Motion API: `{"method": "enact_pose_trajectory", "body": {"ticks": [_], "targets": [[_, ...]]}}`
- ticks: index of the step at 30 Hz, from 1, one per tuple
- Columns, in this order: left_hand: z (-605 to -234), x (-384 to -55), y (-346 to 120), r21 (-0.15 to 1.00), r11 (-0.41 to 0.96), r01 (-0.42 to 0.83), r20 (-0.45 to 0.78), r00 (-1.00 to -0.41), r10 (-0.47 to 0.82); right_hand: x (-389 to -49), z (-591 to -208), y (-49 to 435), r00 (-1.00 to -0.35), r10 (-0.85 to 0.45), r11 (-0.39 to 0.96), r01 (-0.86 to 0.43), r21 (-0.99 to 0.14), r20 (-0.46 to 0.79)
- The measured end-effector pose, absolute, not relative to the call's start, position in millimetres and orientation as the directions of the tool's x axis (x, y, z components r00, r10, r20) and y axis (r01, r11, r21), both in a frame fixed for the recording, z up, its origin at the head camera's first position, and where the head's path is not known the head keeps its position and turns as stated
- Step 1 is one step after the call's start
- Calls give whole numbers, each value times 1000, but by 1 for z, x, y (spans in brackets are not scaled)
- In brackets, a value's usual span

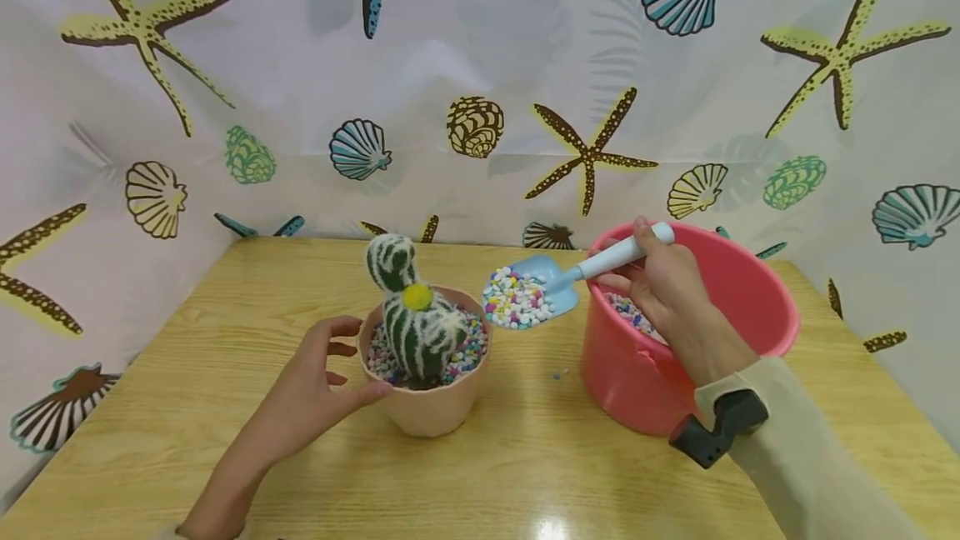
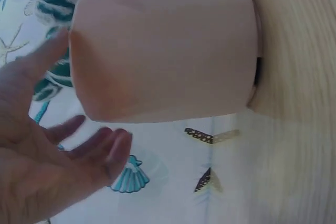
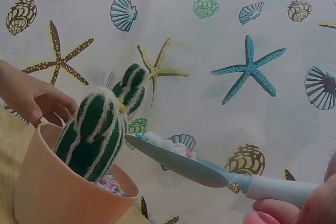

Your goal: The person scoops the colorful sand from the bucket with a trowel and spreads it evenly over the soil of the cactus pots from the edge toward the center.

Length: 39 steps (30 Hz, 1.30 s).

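A peach flower pot holds a green, white-streaked cactus with a yellow flower, set in coloured pebbles. Around the pot's left side spreads my left hand, its thumb at the rim and its fingers loosely bent; the left wrist view has those fingers beside the pot wall. My right hand grips the white handle of a light blue trowel. Heaped on the trowel's blade are multicoloured pebbles. In the right wrist view the blade tip overlaps the cactus's edge, above the pot rim.
Under my right hand stands a pink bucket with more coloured pebbles inside. A couple of loose pebbles lie on the wooden table between pot and bucket. Behind hangs a cloth printed with shells and starfish.
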State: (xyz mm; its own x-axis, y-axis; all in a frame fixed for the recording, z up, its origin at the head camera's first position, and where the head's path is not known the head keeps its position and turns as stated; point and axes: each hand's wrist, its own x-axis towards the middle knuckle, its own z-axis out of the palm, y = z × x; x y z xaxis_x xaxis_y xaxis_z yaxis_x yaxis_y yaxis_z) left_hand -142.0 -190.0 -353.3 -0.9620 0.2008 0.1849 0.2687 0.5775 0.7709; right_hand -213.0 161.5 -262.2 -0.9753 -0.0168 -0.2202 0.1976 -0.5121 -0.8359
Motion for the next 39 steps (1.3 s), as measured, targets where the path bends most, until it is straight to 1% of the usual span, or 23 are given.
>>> {"method": "enact_pose_trajectory", "body": {"ticks": [5, 8, 11, 15, 19, 21, 23, 27, 34, 37, 39], "targets": [[-360, -156, -193, 792, 529, 305, 159, -939, 303, -213, -263, 162, -975, -9, -502, 198, -842, -223], [-362, -160, -195, 789, 541, 292, 122, -937, 327, -213, -264, 161, -973, 0, -490, 202, -848, -231], [-364, -160, -194, 772, 566, 289, 110, -938, 328, -213, -264, 160, -974, 2, -483, 199, -853, -228], [-361, -150, -181, 732, 633, 254, 107, -959, 261, -213, -264, 162, -978, -7, -498, 183, -847, -207], [-357, -135, -156, 678, 720, 148, 80, -989, 128, -212, -263, 163, -981, -11, -521, 171, -836, -195], [-355, -130, -147, 661, 741, 120, 91, -993, 80, -213, -263, 164, -980, -7, -524, 172, -834, -197], [-354, -129, -144, 660, 740, 132, 129, -990, 62, -213, -263, 163, -980, 0, -525, 169, -834, -199], [-355, -135, -154, 687, 700, 193, 152, -981, 122, -213, -264, 162, -978, 7, -512, 176, -841, -209], [-357, -155, -178, 725, 628, 283, 123, -950, 285, -215, -263, 163, -982, 9, -505, 160, -848, -191], [-357, -156, -178, 707, 647, 286, 113, -948, 296, -214, -263, 163, -979, 19, -503, 165, -848, -202], [-357, -152, -172, 671, 692, 267, 113, -959, 261, -214, -262, 163, -977, 34, -505, 166, -847, -212]]}}
